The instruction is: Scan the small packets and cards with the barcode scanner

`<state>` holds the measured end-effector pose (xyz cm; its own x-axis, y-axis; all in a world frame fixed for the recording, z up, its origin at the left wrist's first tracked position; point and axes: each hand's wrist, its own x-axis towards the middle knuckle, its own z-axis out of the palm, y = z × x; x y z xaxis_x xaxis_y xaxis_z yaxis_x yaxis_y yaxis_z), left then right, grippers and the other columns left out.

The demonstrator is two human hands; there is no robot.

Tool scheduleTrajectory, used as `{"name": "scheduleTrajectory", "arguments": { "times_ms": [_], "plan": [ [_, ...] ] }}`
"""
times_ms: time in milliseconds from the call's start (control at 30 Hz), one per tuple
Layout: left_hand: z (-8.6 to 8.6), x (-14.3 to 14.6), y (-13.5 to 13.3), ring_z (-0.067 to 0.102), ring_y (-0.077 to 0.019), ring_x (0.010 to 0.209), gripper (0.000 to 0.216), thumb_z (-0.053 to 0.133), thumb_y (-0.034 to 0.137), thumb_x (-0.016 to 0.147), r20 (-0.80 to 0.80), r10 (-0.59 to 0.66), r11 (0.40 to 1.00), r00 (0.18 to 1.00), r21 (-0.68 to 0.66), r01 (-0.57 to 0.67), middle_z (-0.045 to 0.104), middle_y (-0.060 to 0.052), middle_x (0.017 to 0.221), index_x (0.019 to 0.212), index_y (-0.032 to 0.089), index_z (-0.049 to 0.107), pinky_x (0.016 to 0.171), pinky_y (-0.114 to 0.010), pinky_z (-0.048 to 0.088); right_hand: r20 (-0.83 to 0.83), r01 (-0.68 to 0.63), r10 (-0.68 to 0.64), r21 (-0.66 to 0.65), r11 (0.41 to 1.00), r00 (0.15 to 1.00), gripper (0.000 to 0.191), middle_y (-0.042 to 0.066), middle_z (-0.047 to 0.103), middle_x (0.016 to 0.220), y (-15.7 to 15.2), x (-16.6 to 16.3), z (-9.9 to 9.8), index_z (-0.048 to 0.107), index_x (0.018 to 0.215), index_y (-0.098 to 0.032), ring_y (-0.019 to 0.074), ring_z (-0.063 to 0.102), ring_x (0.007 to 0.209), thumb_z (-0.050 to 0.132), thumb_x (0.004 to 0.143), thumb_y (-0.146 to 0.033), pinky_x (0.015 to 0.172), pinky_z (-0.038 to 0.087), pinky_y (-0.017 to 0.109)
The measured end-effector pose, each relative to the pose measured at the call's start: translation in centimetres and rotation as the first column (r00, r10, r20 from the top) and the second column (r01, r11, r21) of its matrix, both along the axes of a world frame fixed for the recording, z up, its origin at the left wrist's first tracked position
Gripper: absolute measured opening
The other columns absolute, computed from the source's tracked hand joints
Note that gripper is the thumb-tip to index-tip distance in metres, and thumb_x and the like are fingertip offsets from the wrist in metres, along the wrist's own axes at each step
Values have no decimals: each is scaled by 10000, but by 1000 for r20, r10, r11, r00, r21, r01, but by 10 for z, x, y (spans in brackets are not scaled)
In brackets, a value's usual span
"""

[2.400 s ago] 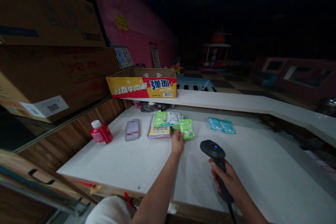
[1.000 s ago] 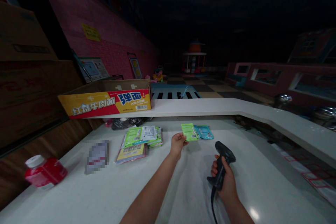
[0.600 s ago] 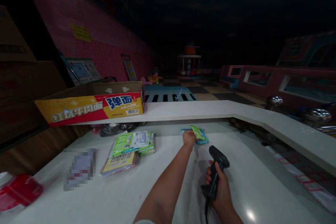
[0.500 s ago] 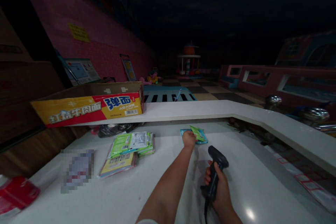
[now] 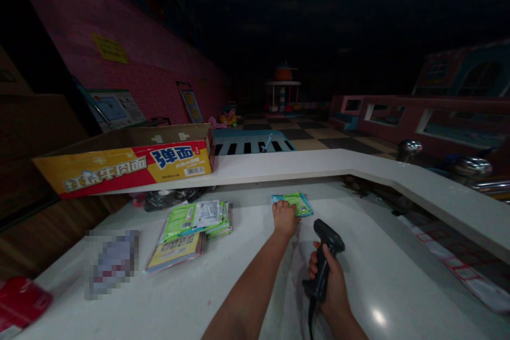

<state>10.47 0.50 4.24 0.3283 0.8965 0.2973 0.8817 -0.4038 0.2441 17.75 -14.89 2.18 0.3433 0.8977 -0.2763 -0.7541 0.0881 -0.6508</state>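
My left hand [image 5: 285, 218] rests on a small pile of flat packets near the raised ledge. Its fingers are bent over the left side of a green packet [image 5: 297, 203], which lies flat over a blue-edged packet [image 5: 308, 211]; the fingertips are partly hidden. My right hand [image 5: 333, 284] is wrapped round the handle of a black barcode scanner [image 5: 324, 255], its head pointing up and away and its cable hanging toward me. To the left, several green packets [image 5: 179, 221] lie stacked, with a silvery back showing, on a yellow packet [image 5: 177, 251].
A white ledge [image 5: 279, 162] runs across the back of the white counter [image 5: 235, 287]. An open cardboard noodle box [image 5: 131, 167] stands on it at left. A red package [image 5: 22, 303] lies at the lower left, beside a blurred-out item [image 5: 113, 263]. Round metal knobs [image 5: 472, 168] stand at right.
The green packet, tilted up in my left hand before, now lies flat on the blue-edged packet under that hand. My right hand keeps the scanner almost in place. The view has shifted slightly.
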Motion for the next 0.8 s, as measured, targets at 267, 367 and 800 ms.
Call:
{"name": "scheduleTrajectory", "arguments": {
  "times_ms": [267, 367, 800],
  "plan": [
    [-7, 7, 11, 511, -276, 1189, 248, 523, 161, 875, -18, -72, 996, 997, -53, 71, 679, -116, 1116, 1016, 184, 726, 1067, -457, 326, 8, -4, 3, 3, 1000, 1000, 375, -63, 529, 568, 0, 0, 2, 617, 907, -208, 69, 426, 419, 763, 704, -488, 364, 346, 164],
    [-11, 5, 10, 489, -263, 1241, 294, 512, 149, 872, -12, -98, 993, 995, -64, 97, 635, -100, 1249, 1086, 207, 705, 1097, -448, 307, 10, -1, 1, 1, 1000, 1000, 375, -60, 536, 573, -1, -1, 2, 611, 906, -208, 72, 436, 421, 763, 706, -486, 365, 351, 166],
    [15, -96, -28, 484, -255, 1220, 340, 540, 166, 845, 170, -61, 997, 984, 63, 51, 629, -93, 1233, 1153, 205, 677, 1055, -420, 373, 80, -32, 32, 4, 999, 996, 393, -50, 543, 560, -9, 1, 0, 624, 905, -200, 80, 454, 440, 790, 670, -468, 371, 371, 166]
  ]
}}
